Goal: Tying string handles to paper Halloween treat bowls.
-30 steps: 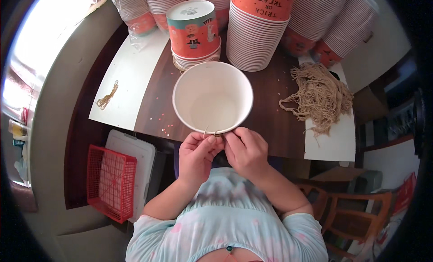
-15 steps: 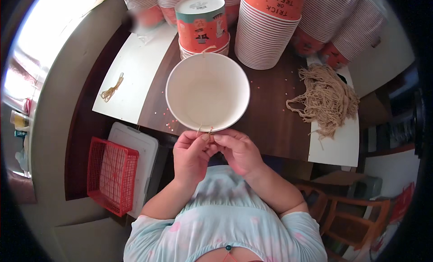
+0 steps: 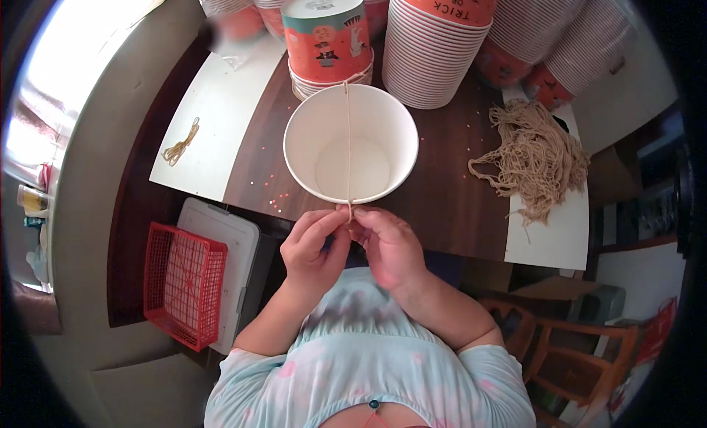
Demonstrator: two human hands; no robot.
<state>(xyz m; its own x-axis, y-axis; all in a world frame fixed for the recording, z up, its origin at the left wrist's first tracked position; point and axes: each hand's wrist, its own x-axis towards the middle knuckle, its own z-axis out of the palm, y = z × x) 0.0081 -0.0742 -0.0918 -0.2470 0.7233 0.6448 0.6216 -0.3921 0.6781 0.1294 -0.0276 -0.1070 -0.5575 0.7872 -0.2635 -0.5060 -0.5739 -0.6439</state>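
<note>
A white paper bucket (image 3: 305,144) stands at the table's front edge, its mouth tipped toward me. A thin beige string (image 3: 348,144) runs taut across the mouth from the far rim to the near rim. Just below the near rim, my left hand (image 3: 317,244) pinches the string's end between thumb and fingertips. My right hand (image 3: 394,244) meets it there, thumb and fingers closed on the same bit of string. The fingertips partly hide the string where both hands meet.
Behind the bucket stand an upside-down orange printed bucket (image 3: 328,41) and a tall stack of nested buckets (image 3: 431,60). Bagged stacks (image 3: 526,30) line the back. A tangled pile of beige strings (image 3: 534,156) lies right; a small string bundle (image 3: 182,142) lies left. A red basket (image 3: 184,284) sits lower left.
The string is now drawn taut across the bucket's mouth, where before it was not stretched over it. The bucket has shifted slightly right and tilted. Both hands still pinch at the near rim.
</note>
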